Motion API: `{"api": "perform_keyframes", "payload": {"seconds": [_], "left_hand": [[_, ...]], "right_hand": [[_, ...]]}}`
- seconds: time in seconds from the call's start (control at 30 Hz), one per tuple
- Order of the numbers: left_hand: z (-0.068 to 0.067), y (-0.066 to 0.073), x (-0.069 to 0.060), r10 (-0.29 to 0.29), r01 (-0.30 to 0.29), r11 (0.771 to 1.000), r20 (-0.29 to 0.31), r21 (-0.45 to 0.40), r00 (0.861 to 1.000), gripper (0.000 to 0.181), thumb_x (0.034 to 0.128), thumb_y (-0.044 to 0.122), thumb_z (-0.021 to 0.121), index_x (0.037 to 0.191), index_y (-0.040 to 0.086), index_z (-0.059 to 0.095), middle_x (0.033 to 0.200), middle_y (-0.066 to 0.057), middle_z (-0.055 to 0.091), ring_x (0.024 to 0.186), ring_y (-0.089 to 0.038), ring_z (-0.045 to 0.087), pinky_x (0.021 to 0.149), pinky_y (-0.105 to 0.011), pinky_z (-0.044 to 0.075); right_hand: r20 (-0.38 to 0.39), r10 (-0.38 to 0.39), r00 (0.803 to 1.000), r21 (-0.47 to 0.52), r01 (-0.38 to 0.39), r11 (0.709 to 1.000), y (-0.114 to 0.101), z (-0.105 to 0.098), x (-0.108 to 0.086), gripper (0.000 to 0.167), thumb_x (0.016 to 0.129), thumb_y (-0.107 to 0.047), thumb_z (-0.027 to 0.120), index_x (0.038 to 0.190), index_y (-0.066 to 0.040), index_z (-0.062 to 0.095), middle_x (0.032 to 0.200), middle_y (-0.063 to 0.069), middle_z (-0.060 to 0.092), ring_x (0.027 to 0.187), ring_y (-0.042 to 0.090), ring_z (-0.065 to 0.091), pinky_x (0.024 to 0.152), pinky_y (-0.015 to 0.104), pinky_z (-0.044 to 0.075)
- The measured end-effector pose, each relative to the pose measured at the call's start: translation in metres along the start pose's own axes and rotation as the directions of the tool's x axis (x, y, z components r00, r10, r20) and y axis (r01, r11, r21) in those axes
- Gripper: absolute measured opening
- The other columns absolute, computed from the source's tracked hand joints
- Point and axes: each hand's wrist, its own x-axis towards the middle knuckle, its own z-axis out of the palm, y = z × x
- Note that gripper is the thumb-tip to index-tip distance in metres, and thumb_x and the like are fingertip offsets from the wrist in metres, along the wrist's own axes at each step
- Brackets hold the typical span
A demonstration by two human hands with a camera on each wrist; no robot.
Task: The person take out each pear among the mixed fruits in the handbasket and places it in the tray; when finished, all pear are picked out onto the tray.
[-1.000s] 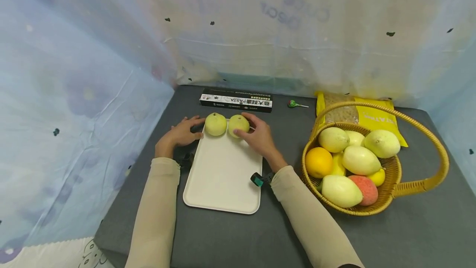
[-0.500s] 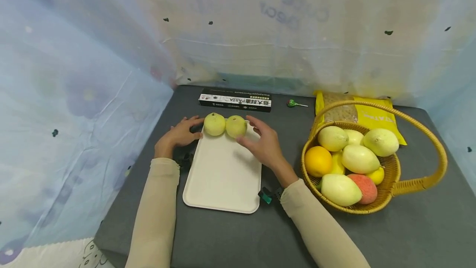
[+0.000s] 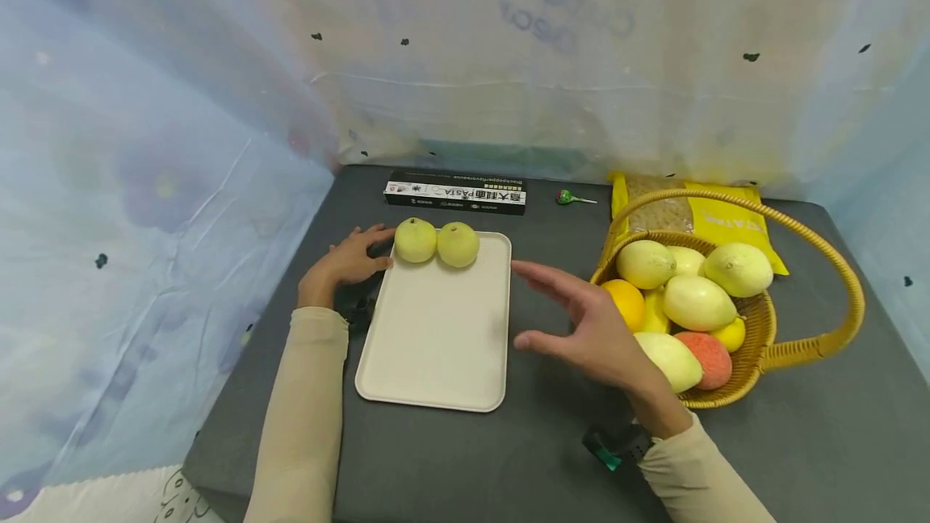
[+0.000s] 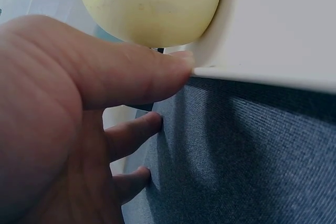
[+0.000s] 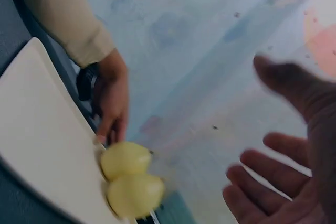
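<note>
Two round, pale yellow-green fruits, a left one (image 3: 416, 240) and a right one (image 3: 458, 244), sit side by side at the far left corner of a white rectangular tray (image 3: 436, 345). My left hand (image 3: 347, 259) is at that corner; in the left wrist view its thumb (image 4: 142, 74) touches the tray rim, just beside a fruit (image 4: 152, 9). Its other fingers lie apart near the dark cloth. My right hand (image 3: 588, 325) hovers between tray and basket, thumb and fingers spread, with nothing in it. The right wrist view shows that spread hand (image 5: 283, 182) too.
A wicker basket (image 3: 766, 329) of pale green and yellow fruits, an orange and a red fruit stands at right, its handle arched high. Behind it lies a yellow bag (image 3: 730, 220). A black pasta box (image 3: 455, 192) and a green lollipop (image 3: 565, 197) lie at the back.
My right hand has let go of the right-hand fruit and moved right and nearer to me, toward the basket. The left hand and the tray have stayed in place.
</note>
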Motion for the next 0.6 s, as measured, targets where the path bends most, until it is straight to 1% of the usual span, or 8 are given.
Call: {"api": "perform_keyframes", "payload": {"seconds": [0.07,0.17,0.23,0.33,0.4,0.47,0.53,0.6], "left_hand": [[0.001,-0.001,0.0,0.002,-0.002,1.0,-0.001,-0.003,1.0,0.071,0.1109,0.031,0.063,0.175,0.021,0.033,0.185,-0.017,0.013,0.168,-0.054,-0.006,0.118,-0.092,-0.008],[0.0,-0.002,0.001,0.004,-0.004,1.0,-0.001,-0.004,1.0,0.071,0.1112,0.031,0.063,0.175,0.02,0.033,0.185,-0.018,0.012,0.168,-0.055,-0.006,0.118,-0.092,-0.008],[0.0,-0.002,0.0,0.006,-0.006,1.0,0.0,-0.004,1.0,0.071,0.1114,0.03,0.063,0.175,0.02,0.032,0.185,-0.018,0.012,0.168,-0.055,-0.006,0.118,-0.092,-0.009],[0.0,-0.002,0.0,0.009,-0.009,1.0,0.003,-0.006,1.0,0.071,0.1115,0.03,0.063,0.175,0.02,0.032,0.185,-0.018,0.011,0.168,-0.055,-0.007,0.118,-0.092,-0.009],[0.0,-0.002,0.0,0.011,-0.011,1.0,0.005,-0.01,1.0,0.071,0.1116,0.03,0.063,0.175,0.02,0.032,0.185,-0.018,0.011,0.168,-0.055,-0.007,0.118,-0.091,-0.009],[0.0,-0.002,0.0,0.01,-0.01,1.0,0.007,-0.015,1.0,0.071,0.1117,0.03,0.063,0.175,0.02,0.032,0.185,-0.018,0.01,0.168,-0.055,-0.007,0.118,-0.091,-0.01],[0.0,-0.001,0.0,0.011,-0.011,1.0,0.006,-0.018,1.0,0.071,0.1118,0.03,0.063,0.175,0.02,0.032,0.185,-0.018,0.011,0.168,-0.055,-0.007,0.118,-0.091,-0.01],[0.001,-0.001,0.0,0.011,-0.011,1.0,0.004,-0.023,1.0,0.071,0.1117,0.03,0.063,0.175,0.02,0.033,0.185,-0.018,0.011,0.168,-0.055,-0.008,0.118,-0.091,-0.01]], "right_hand": [[0.021,-0.022,1.0,0.062,0.021,0.998,-0.003,-0.015,-0.016,0.088,0.082,0.007,0.092,0.16,-0.008,0.056,0.162,0.015,0.059,0.152,0.021,0.056,0.126,0.027,0.043],[0.025,-0.075,0.997,0.131,0.071,0.989,-0.005,-0.038,-0.037,0.09,0.077,0.019,0.088,0.158,0.003,0.055,0.16,0.024,0.058,0.152,0.022,0.057,0.125,0.026,0.044],[0.017,-0.097,0.995,0.133,0.094,0.987,-0.005,-0.052,-0.05,0.089,0.074,0.024,0.086,0.156,0.009,0.054,0.159,0.027,0.058,0.151,0.022,0.057,0.124,0.025,0.044],[0.006,-0.092,0.996,0.115,0.09,0.989,-0.006,-0.074,-0.069,0.087,0.073,0.028,0.083,0.153,0.016,0.053,0.158,0.028,0.059,0.15,0.022,0.057,0.123,0.023,0.045],[-0.006,-0.037,0.999,0.045,0.037,0.998,-0.007,-0.088,-0.082,0.086,0.074,0.028,0.083,0.154,0.014,0.054,0.158,0.024,0.061,0.15,0.018,0.058,0.122,0.02,0.044],[-0.024,0.038,0.999,-0.044,-0.039,0.998,-0.009,-0.1,-0.095,0.085,0.076,0.026,0.083,0.155,0.009,0.056,0.158,0.02,0.062,0.148,0.013,0.058,0.119,0.016,0.044],[-0.042,0.118,0.992,-0.142,-0.123,0.982,-0.011,-0.11,-0.106,0.086,0.078,0.023,0.085,0.157,0.002,0.057,0.158,0.016,0.062,0.147,0.007,0.058,0.117,0.013,0.045],[-0.067,0.174,0.982,-0.252,-0.185,0.95,-0.012,-0.116,-0.114,0.086,0.08,0.016,0.088,0.158,-0.005,0.059,0.157,0.01,0.065,0.144,0.001,0.058,0.112,0.01,0.047]]}}
